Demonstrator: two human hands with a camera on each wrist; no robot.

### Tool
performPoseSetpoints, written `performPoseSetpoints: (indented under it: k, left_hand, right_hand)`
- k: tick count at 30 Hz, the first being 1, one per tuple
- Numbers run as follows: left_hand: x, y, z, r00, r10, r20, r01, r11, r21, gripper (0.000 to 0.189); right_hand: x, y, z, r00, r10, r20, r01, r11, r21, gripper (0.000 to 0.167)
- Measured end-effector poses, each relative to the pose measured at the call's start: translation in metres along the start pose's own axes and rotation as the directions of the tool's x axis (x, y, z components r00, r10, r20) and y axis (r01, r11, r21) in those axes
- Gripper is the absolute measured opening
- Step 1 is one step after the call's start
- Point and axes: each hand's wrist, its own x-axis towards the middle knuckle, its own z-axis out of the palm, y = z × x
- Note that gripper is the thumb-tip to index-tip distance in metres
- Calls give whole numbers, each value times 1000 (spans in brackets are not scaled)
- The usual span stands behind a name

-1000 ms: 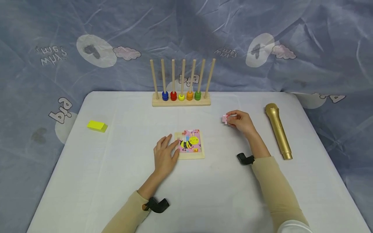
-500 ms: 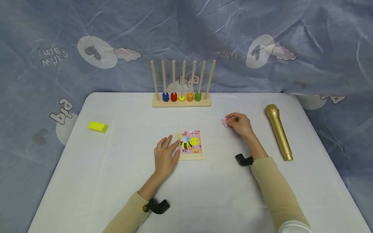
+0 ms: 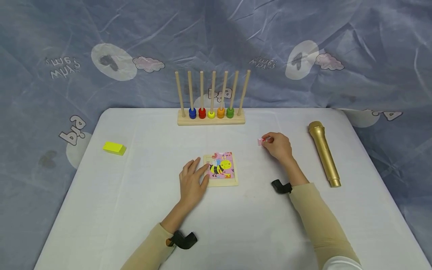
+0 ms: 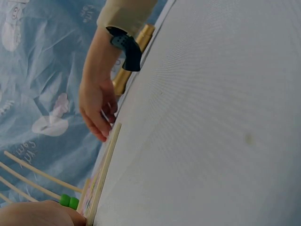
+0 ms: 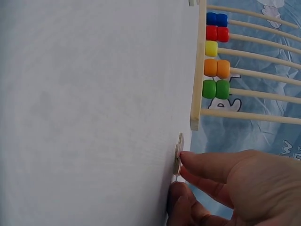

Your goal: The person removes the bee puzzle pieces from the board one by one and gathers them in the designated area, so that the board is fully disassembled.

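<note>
A square wooden jigsaw puzzle [image 3: 221, 168] with a bee picture lies at the middle of the table, its left part showing bare board. My left hand [image 3: 193, 185] rests at the puzzle's left edge, fingers spread and index fingertip over the board. To the right of the puzzle, my right hand [image 3: 278, 146] pinches a small pink puzzle piece [image 3: 260, 141] between thumb and fingers. The right wrist view shows that piece [image 5: 178, 155] edge-on, close over the white table, with the thumb against its face.
At the back stands a wooden peg rack [image 3: 211, 119] with coloured beads on several upright rods. A yellow block [image 3: 114, 148] lies at the left. The gold microphone [image 3: 324, 153] lies to the right of my right arm. White cloth covers the table [image 3: 243, 225].
My right hand has shifted slightly toward me and turned the pink piece a little in its fingers. The left hand stays at the puzzle.
</note>
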Motion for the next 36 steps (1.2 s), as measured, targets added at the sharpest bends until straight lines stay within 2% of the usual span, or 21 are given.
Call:
performPoseSetpoints:
  k: [7,11,17,21,25,29,33,36]
  left_hand:
    - [-1,0,1,1000,5,-2,-5,1000,-4,34]
    - [0,-1,1,1000,13,-8,-13,1000,-1,34]
    - [1,-2,1,1000,18,-16,-18,1000,4,35]
    - [2,-2,1,1000,18,-16,-18,1000,5,34]
    - [2,-2,0,1000,16,-11,-16,1000,1,34]
    - [2,-2,0,1000,15,-6,-15,1000,0,34]
    - [1,-1,0,1000,18,-12,-18,1000,9,34]
    - [0,0,-1,1000,20,-16,-20,1000,12,34]
  right_hand:
    - [0,0,-3,1000,-16,-27,19,995,98,30]
    - [-3,-5,-5,999,2,-54,10,975,220,30]
    - [-13,-27,1,997,52,-60,-17,881,474,31]
    - [-19,-44,12,998,62,-21,-39,821,570,35]
    - [-26,-64,27,999,35,18,-38,762,646,37]
    - [-37,-84,42,999,-37,37,3,756,654,36]
    - [-47,-99,54,993,-109,50,53,773,632,34]
    - [-50,-105,60,990,-131,53,70,783,618,34]
